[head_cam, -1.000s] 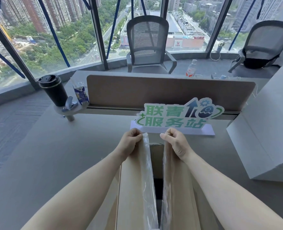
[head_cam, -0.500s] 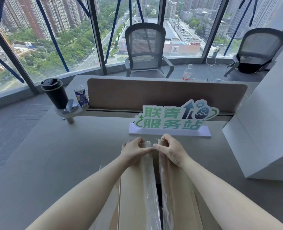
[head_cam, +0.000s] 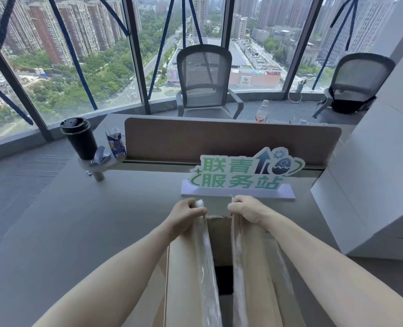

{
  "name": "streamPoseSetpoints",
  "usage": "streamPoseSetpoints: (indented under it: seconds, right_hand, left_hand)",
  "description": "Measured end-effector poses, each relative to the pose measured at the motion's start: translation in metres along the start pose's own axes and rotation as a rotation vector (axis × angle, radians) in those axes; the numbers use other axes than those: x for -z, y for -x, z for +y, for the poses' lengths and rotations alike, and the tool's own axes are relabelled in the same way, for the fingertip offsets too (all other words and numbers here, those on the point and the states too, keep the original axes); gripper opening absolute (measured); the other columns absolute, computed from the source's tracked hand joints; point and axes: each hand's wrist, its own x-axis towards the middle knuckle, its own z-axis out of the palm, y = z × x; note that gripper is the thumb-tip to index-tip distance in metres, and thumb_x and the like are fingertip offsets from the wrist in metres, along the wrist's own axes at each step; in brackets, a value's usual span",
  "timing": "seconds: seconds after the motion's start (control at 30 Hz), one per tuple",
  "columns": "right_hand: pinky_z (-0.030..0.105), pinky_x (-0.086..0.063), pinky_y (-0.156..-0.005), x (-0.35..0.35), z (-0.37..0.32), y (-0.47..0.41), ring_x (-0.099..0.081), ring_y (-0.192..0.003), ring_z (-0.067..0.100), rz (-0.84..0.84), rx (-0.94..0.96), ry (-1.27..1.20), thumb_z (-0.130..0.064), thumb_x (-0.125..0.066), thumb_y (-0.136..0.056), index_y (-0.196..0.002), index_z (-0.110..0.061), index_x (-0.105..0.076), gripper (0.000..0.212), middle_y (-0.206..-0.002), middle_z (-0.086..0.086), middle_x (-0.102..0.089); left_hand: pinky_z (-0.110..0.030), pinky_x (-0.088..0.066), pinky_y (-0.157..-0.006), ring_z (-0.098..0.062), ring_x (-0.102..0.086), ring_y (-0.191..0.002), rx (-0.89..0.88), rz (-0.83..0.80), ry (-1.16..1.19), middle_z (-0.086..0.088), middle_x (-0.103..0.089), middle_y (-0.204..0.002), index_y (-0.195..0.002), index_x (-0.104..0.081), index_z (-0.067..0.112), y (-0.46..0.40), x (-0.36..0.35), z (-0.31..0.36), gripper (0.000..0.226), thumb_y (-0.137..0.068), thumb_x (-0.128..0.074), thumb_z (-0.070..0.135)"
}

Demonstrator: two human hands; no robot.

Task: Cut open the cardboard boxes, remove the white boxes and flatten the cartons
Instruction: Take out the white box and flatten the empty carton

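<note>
A brown cardboard carton (head_cam: 186, 279) lies lengthwise on the grey desk in front of me. Its two long top flaps, edged with clear tape, stand apart with a dark gap between them. My left hand (head_cam: 186, 214) grips the far end of the left flap (head_cam: 188, 267). My right hand (head_cam: 245, 208) grips the far end of the right flap (head_cam: 254, 267). What is inside the carton is hidden in shadow. A stack of large white boxes (head_cam: 370, 185) stands at the right.
A green and white sign (head_cam: 243, 173) stands just beyond my hands, in front of a brown desk divider (head_cam: 219, 138). A black tumbler (head_cam: 78, 138) and a small drink carton (head_cam: 116, 142) sit on a holder at the left. Two mesh chairs stand by the windows.
Half a second ago my hands were close together over the flaps' far ends. They have since moved apart, and the gap between the two flaps has widened.
</note>
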Motion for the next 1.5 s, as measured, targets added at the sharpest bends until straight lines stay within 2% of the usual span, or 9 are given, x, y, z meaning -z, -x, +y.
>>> streamPoseSetpoints:
  seconds: [0.1,0.33,0.57,0.67,0.8,0.97,1.1,1.3,1.5]
  right_hand:
    - [0.050,-0.039,-0.095,0.019,0.010,0.004,-0.057,-0.089,0.025,0.085,0.011,-0.260,-0.026,-0.050,-0.063,-0.077,-0.010,-0.055,0.022,-0.086,0.011,-0.067]
    - [0.035,-0.036,-0.069,0.042,0.011,0.011,-0.052,-0.091,0.024,0.037,-0.002,-0.250,-0.029,-0.054,-0.068,-0.096,-0.008,-0.064,0.037,-0.111,0.020,-0.063]
    - [0.031,-0.043,-0.070,0.079,0.046,0.015,-0.060,-0.084,0.021,0.265,-0.048,-0.133,-0.024,-0.066,-0.091,-0.096,-0.017,-0.065,0.009,-0.100,0.006,-0.064]
    - [0.023,-0.043,-0.069,0.075,0.056,0.018,-0.056,-0.096,0.023,0.349,-0.065,0.029,-0.019,-0.065,-0.092,-0.129,-0.014,-0.058,0.038,-0.111,0.008,-0.058]
    - [0.037,-0.040,-0.097,0.050,0.066,0.017,-0.047,-0.127,0.029,0.408,-0.077,0.198,-0.026,-0.061,-0.094,-0.146,-0.020,-0.042,0.056,-0.145,0.007,-0.046]
    - [0.051,-0.023,-0.117,0.022,0.080,0.016,-0.022,-0.145,0.036,0.396,-0.231,0.581,-0.050,-0.038,-0.100,-0.151,-0.030,-0.032,0.056,-0.162,0.006,-0.017]
    - [0.055,-0.010,-0.119,-0.007,0.083,0.017,-0.008,-0.149,0.036,0.373,-0.282,0.635,-0.057,-0.024,-0.100,-0.155,-0.030,-0.020,0.061,-0.164,0.009,-0.008]
    - [0.051,-0.010,-0.121,-0.055,0.081,0.019,0.001,-0.151,0.033,0.304,-0.212,0.393,-0.066,-0.029,-0.096,-0.157,-0.031,0.000,0.077,-0.165,0.007,-0.002]
    - [0.040,-0.022,-0.116,-0.063,0.076,0.021,-0.024,-0.148,0.025,0.212,-0.171,-0.140,-0.056,-0.062,-0.088,-0.157,-0.031,-0.001,0.096,-0.163,-0.001,-0.019]
  left_hand:
    - [-0.032,-0.026,-0.063,-0.015,-0.037,-0.069,0.012,0.038,0.130,-0.002,-0.039,-0.073,-0.075,-0.046,0.015,0.000,0.018,0.002,0.022,-0.065,-0.058,0.032]
    - [-0.035,-0.022,-0.067,-0.018,-0.034,-0.080,-0.023,-0.063,0.101,-0.005,-0.041,-0.081,-0.078,-0.048,0.013,-0.004,0.033,0.008,0.035,-0.058,-0.059,0.039]
    - [-0.035,-0.035,-0.089,-0.018,-0.053,-0.112,0.024,-0.035,0.120,0.000,-0.066,-0.108,-0.094,-0.061,0.008,-0.001,0.098,0.000,0.058,-0.054,-0.062,0.050]
    - [-0.033,-0.039,-0.088,-0.017,-0.053,-0.113,0.066,-0.078,0.128,0.005,-0.064,-0.122,-0.117,-0.063,0.016,0.004,0.123,0.001,0.068,-0.057,-0.061,0.049]
    - [-0.029,-0.043,-0.095,-0.017,-0.058,-0.116,0.046,0.016,0.169,-0.002,-0.063,-0.129,-0.124,-0.060,0.014,0.003,0.135,-0.012,0.034,-0.093,-0.047,0.020]
    - [-0.032,-0.031,-0.109,-0.027,-0.042,-0.134,0.072,0.294,-0.351,-0.011,-0.046,-0.147,-0.139,-0.048,0.005,0.002,0.149,-0.045,0.040,-0.102,-0.035,0.010]
    - [-0.045,-0.026,-0.115,-0.037,-0.028,-0.142,0.139,0.236,-0.718,-0.008,-0.025,-0.159,-0.155,-0.022,0.022,0.016,0.135,-0.081,0.056,-0.101,-0.039,0.020]
    - [-0.036,-0.012,-0.121,-0.022,-0.007,-0.151,0.013,0.112,-0.692,0.001,-0.013,-0.164,-0.155,-0.022,0.023,0.028,0.077,-0.097,0.052,-0.103,-0.025,0.018]
    - [-0.033,-0.023,-0.118,-0.016,-0.021,-0.148,0.118,0.049,-0.401,0.007,-0.012,-0.163,-0.157,-0.002,0.026,0.037,0.052,-0.095,0.095,-0.088,-0.062,0.051]
